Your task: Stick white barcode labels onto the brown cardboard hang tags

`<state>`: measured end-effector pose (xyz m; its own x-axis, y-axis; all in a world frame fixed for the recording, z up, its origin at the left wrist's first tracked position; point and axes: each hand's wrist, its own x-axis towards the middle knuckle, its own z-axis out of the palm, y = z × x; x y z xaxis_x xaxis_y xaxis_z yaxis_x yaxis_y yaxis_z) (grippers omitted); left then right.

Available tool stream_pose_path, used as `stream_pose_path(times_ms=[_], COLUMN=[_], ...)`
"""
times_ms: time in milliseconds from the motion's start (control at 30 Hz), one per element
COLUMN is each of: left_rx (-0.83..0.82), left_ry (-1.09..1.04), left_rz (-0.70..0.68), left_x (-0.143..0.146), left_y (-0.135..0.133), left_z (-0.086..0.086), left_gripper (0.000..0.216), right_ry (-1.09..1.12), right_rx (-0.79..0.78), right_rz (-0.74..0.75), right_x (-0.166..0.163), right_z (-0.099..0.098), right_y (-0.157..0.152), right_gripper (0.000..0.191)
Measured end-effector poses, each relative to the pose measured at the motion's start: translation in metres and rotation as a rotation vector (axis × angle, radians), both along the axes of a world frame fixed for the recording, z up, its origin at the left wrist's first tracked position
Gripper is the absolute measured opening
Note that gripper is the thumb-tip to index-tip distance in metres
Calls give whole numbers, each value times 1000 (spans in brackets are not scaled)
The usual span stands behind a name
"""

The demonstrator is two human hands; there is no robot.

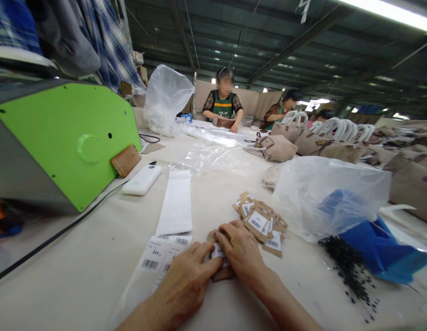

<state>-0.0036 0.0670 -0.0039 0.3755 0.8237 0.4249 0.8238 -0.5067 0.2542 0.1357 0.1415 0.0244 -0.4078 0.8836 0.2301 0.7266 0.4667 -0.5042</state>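
Both my hands are together over a small stack of brown cardboard hang tags (223, 274) on the table. A white price sticker (218, 252) shows on the top tag, partly covered by fingers. The thumb and forefinger of my left hand (187, 278) are closed at the sticker's left edge. Curled fingers of my right hand (241, 248) hold the tags from the right. Under and beside my left hand lies a strip of barcode price stickers (152, 257), its white backing (175, 197) running away from me. A pile of stickered tags (258, 220) lies beyond my right hand.
At left stand a green-sided machine (68, 138), a white power bank (142, 180) and a brown case (125, 160). Rightward are a plastic bag (331, 193), blue wrapping (382, 250), black tag strings (349, 271) and several beige handbags (324, 145). A co-worker (223, 103) works across the table.
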Motion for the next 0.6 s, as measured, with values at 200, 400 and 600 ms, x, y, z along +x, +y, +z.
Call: stream_pose_path(times_ms=[200,400,600], left_rx=[6,38,130], left_ry=[-11,-61,-142], left_rz=[5,18,5], left_x=[0,1,0], left_y=[2,0,0], left_z=[-2,-7,-5], left_gripper=[38,39,43], right_ry=[35,186,426], right_rx=[-37,-120,-426], right_rz=[7,-7,-74], right_x=[1,2,5], right_z=[-1,4,4], right_y=[-3,3,15], right_gripper=[18,13,8])
